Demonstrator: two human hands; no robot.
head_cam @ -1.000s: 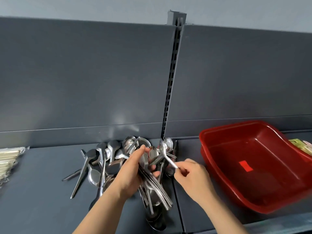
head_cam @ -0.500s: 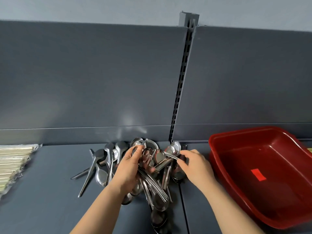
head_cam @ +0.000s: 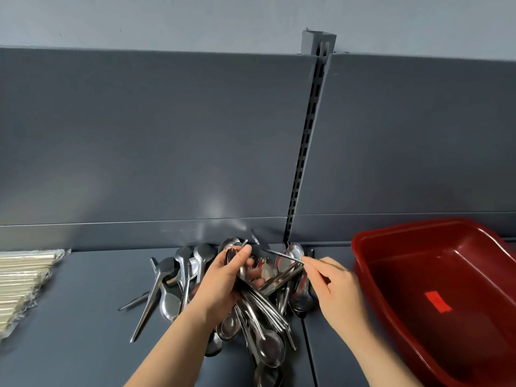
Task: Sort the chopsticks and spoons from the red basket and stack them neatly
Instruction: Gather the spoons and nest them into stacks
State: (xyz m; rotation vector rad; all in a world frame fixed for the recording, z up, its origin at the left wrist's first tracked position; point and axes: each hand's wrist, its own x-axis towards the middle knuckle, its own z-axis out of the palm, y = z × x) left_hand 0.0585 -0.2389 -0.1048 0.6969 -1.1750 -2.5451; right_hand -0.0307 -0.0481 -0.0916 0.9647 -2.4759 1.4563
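Left hand has its fingers wrapped round a fat bunch of metal spoons: bowls up near the thumb, handles fanning down and to the right over the shelf. Right hand is just beside it, thumb and forefinger pinched together on the thin handle of a single spoon that pokes up and left toward the top of the bunch. Can't tell where that one's bowl ends up, it gets lost in all the shiny metal.

More loose spoons lie in a messy heap on the shelf, some to the left of the left hand, some under and behind both hands, pushed up against the grey back panel close to the slotted upright.

The red basket sits on the shelf just right of the right hand, with a little red sticker on its floor. Way over at the left edge there's a stack of chopsticks in clear wrappers, well apart from the spoons
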